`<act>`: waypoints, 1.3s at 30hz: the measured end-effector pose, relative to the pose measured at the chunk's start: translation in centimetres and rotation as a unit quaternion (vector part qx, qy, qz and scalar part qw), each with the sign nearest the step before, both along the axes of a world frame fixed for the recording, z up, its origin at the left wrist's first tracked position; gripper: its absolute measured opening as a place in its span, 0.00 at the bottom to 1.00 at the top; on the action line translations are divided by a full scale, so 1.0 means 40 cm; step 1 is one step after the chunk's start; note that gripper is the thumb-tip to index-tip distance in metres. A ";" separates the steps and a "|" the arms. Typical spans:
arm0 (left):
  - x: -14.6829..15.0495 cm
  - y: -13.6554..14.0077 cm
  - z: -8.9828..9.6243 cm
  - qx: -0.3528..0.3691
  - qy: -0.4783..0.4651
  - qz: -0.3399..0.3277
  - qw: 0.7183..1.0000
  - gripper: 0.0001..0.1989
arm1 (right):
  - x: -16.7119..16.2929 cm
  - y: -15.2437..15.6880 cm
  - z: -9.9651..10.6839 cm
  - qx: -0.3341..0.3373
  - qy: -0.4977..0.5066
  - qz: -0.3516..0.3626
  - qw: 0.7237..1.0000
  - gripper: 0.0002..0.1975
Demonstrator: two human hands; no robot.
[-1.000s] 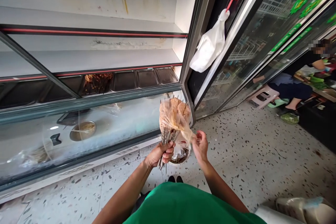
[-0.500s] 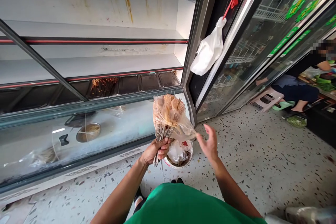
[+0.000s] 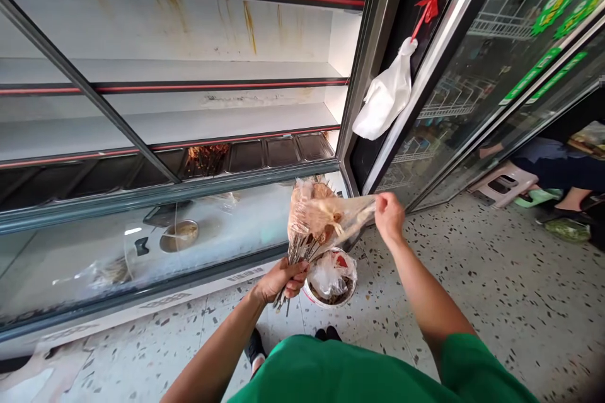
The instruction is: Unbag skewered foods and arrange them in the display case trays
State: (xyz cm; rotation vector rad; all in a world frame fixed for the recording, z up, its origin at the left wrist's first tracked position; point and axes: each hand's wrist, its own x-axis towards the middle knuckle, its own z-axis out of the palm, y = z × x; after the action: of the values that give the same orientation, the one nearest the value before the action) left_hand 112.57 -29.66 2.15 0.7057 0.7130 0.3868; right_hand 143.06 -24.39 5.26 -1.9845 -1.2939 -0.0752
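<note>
A bunch of food skewers (image 3: 299, 247) is gripped by its stick ends in my left hand (image 3: 282, 279), fingers wrapped round them. Over the food at the upper end lies a clear plastic bag (image 3: 347, 211), pulled taut sideways. My right hand (image 3: 390, 217) is closed on the bag's edge, to the right of the skewers. Pinkish-tan pieces show through the film; what food they are I cannot tell. Below the bunch, on the floor, stands a white bucket (image 3: 331, 303) with crumpled plastic and dark scraps inside.
In front is a display cabinet with metal trays (image 3: 246, 155), one holding reddish skewers (image 3: 207, 159). A metal bowl (image 3: 179, 236) sits behind its lower glass. A white bag (image 3: 385, 97) hangs on the frame. At right, a person sits by a pink stool (image 3: 505, 181).
My right hand has closed on the plastic bag and drawn it out to the right, stretching it. My left hand keeps its hold on the skewers. The view has shifted slightly.
</note>
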 end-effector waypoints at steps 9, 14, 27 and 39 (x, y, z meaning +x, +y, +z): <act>-0.027 -0.012 -0.024 0.024 0.034 -0.087 0.995 0.24 | 0.053 -0.015 0.099 -0.254 0.026 0.279 0.926 0.33; -0.010 -0.009 -0.014 0.017 0.048 -0.098 0.994 0.25 | -0.105 -0.078 0.132 -0.076 -0.215 0.398 0.888 0.34; -0.017 -0.001 -0.084 0.045 0.186 -0.165 0.968 0.23 | -0.199 0.141 0.063 -0.268 -0.233 0.288 0.889 0.14; -0.046 -0.020 -0.106 0.105 0.254 -0.230 0.934 0.17 | -0.008 0.305 -0.104 -0.398 -0.068 0.096 0.910 0.15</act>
State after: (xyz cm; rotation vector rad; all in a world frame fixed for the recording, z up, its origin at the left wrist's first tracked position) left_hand 110.74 -30.46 -2.09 1.1672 0.9683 -0.1673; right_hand 142.73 -12.18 1.12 -2.5262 -1.7956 0.4961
